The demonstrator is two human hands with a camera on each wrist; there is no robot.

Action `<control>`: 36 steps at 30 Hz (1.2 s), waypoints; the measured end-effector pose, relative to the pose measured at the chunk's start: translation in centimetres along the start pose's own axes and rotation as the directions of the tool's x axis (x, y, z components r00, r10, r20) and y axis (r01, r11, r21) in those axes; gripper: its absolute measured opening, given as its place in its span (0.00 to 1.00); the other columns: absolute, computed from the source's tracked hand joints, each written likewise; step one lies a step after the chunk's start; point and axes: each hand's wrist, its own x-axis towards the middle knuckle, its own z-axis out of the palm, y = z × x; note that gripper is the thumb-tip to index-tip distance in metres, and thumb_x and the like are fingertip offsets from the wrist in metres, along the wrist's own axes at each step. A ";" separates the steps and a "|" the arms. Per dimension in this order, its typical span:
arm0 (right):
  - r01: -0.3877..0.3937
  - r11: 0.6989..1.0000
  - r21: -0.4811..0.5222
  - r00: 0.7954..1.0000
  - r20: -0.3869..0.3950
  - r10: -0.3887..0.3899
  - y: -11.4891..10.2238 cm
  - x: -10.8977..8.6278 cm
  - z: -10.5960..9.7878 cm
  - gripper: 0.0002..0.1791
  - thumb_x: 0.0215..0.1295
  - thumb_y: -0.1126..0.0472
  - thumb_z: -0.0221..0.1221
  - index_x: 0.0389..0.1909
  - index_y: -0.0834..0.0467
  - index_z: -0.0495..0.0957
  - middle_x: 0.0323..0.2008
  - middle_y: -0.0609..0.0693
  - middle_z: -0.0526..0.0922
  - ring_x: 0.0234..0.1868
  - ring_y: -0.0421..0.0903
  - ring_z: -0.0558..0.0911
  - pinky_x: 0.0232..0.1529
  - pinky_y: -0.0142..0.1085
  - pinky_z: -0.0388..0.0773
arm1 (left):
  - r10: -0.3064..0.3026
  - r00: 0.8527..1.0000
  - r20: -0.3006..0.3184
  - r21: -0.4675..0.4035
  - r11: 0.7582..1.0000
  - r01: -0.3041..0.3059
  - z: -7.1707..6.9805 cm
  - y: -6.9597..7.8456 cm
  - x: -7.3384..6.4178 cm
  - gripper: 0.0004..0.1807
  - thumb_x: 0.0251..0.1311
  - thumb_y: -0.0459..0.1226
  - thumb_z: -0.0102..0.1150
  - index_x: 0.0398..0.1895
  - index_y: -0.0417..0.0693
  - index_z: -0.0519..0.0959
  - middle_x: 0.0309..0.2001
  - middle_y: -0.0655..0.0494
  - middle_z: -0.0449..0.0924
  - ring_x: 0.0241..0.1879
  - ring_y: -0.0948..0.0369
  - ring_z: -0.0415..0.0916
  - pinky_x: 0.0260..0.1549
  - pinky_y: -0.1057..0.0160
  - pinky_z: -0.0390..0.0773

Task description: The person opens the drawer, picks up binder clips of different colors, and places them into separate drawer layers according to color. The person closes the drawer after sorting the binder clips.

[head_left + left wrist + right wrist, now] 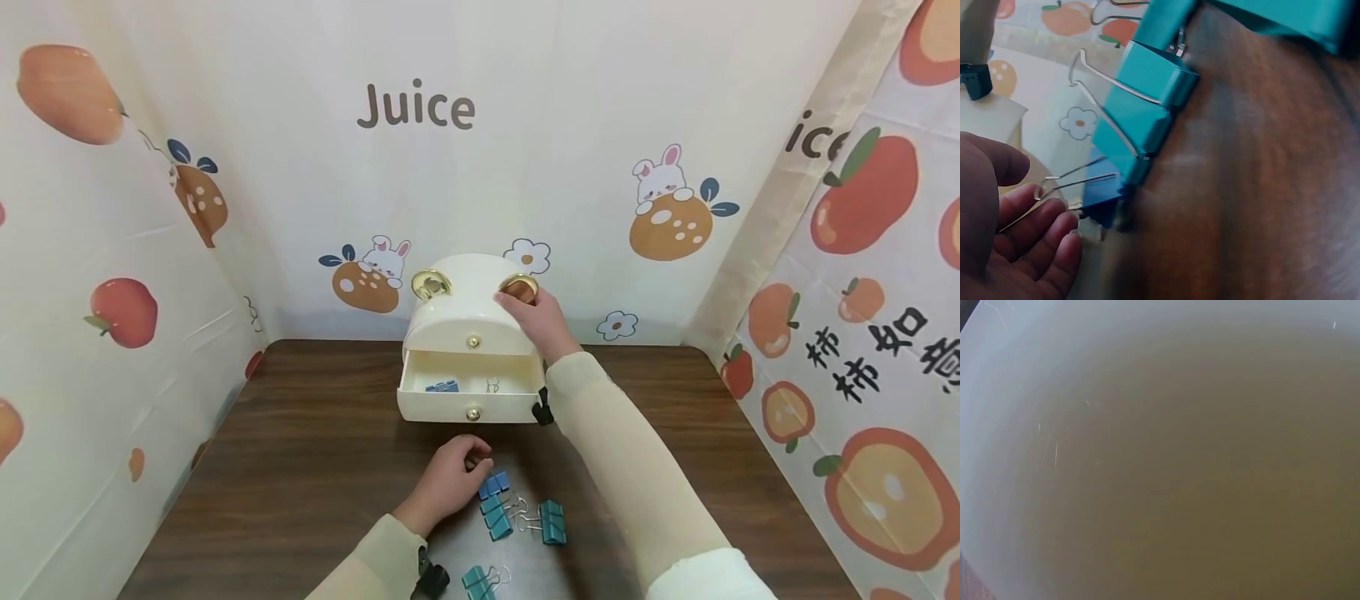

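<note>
A cream drawer box [474, 287] with two round gold ears stands at the back of the table. Its lower drawer [435, 406] is pulled out, with a blue binder clip [442, 387] and a small silvery clip [492, 385] inside. My right hand [536, 321] grips the gold ear [520, 286] on the right, thumb in front. In front of the drawer, my left hand [448, 477] is loosely curled and holds nothing. Close to its fingertips lies a blue binder clip [1102, 190], beside a teal binder clip [1135, 109]. The box's pale surface fills the right wrist view, hiding that hand.
Another teal binder clip [552, 522] lies to the right of the pair, and one more teal clip [478, 582] sits nearer the front edge. A fruit-printed cloth [525, 167] hangs behind and along both sides of the brown wooden table [337, 450].
</note>
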 end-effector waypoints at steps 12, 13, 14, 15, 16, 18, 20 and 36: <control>0.007 1.000 0.016 1.000 0.014 -0.007 -0.2 -0.3 0.1 0.39 0.54 0.27 0.68 0.62 0.43 0.75 0.50 0.50 0.82 0.46 0.52 0.85 0.44 0.47 0.83 | 0.007 0.999 -0.032 0.037 0.999 -0.006 0.9 -1.7 0.0 0.03 0.70 0.40 0.64 0.37 0.58 0.82 0.37 0.64 0.76 0.37 0.61 0.73 0.38 0.62 0.77; 0.006 1.000 0.019 1.000 0.014 -0.006 -0.1 -0.3 0.1 0.40 0.54 0.27 0.68 0.63 0.43 0.75 0.50 0.50 0.83 0.46 0.52 0.85 0.44 0.47 0.83 | 0.007 0.999 -0.033 0.038 0.999 -0.006 0.9 -1.7 0.0 0.03 0.71 0.40 0.64 0.37 0.58 0.82 0.37 0.65 0.76 0.37 0.62 0.72 0.38 0.62 0.77; 0.005 1.000 0.021 1.000 0.014 -0.006 -0.1 -0.3 0.1 0.40 0.54 0.27 0.68 0.63 0.43 0.75 0.50 0.50 0.83 0.46 0.52 0.86 0.44 0.47 0.83 | 0.004 0.999 -0.033 0.039 0.999 -0.003 1.0 -1.7 0.0 0.03 0.71 0.40 0.64 0.37 0.58 0.81 0.37 0.65 0.76 0.37 0.62 0.72 0.38 0.62 0.77; 0.005 1.000 0.023 1.000 0.015 -0.005 -0.1 -0.4 0.1 0.40 0.54 0.27 0.68 0.63 0.43 0.75 0.50 0.50 0.83 0.46 0.52 0.86 0.44 0.47 0.84 | 0.000 1.000 -0.031 0.038 0.999 0.001 1.0 -1.7 0.0 0.03 0.71 0.40 0.63 0.37 0.59 0.81 0.37 0.65 0.76 0.36 0.62 0.72 0.37 0.63 0.77; 0.005 1.000 0.025 1.000 0.015 -0.006 -0.1 -0.4 0.1 0.40 0.54 0.27 0.68 0.63 0.43 0.75 0.50 0.50 0.83 0.46 0.52 0.86 0.44 0.47 0.84 | 0.002 1.000 -0.030 0.033 0.999 -0.001 1.0 -1.7 0.0 0.03 0.71 0.40 0.63 0.37 0.59 0.81 0.37 0.65 0.76 0.36 0.62 0.73 0.37 0.63 0.77; 0.007 1.000 0.026 1.000 0.015 -0.007 0.0 -0.3 0.1 0.40 0.54 0.27 0.68 0.63 0.43 0.75 0.50 0.50 0.83 0.46 0.52 0.85 0.44 0.47 0.83 | 0.007 1.000 -0.029 0.021 1.000 -0.006 0.9 -1.6 0.0 0.03 0.72 0.41 0.62 0.37 0.59 0.81 0.37 0.64 0.77 0.36 0.62 0.73 0.37 0.62 0.77; 0.011 1.000 0.023 1.000 0.009 -0.011 0.0 -0.2 0.1 0.39 0.54 0.27 0.69 0.62 0.43 0.75 0.50 0.50 0.82 0.46 0.52 0.85 0.44 0.47 0.83 | 0.013 0.999 -0.034 0.003 1.000 -0.013 0.8 -1.5 0.0 0.04 0.72 0.41 0.62 0.37 0.60 0.81 0.37 0.65 0.77 0.37 0.62 0.73 0.37 0.62 0.77; 0.021 1.000 -0.001 1.000 -0.011 -0.021 -0.2 -0.2 0.2 0.39 0.56 0.28 0.68 0.60 0.48 0.75 0.54 0.51 0.80 0.49 0.51 0.82 0.49 0.46 0.80 | 0.128 0.983 -0.130 -0.055 0.989 -0.136 -0.8 0.5 -0.9 0.02 0.71 0.40 0.64 0.38 0.60 0.82 0.40 0.68 0.79 0.40 0.63 0.75 0.44 0.61 0.79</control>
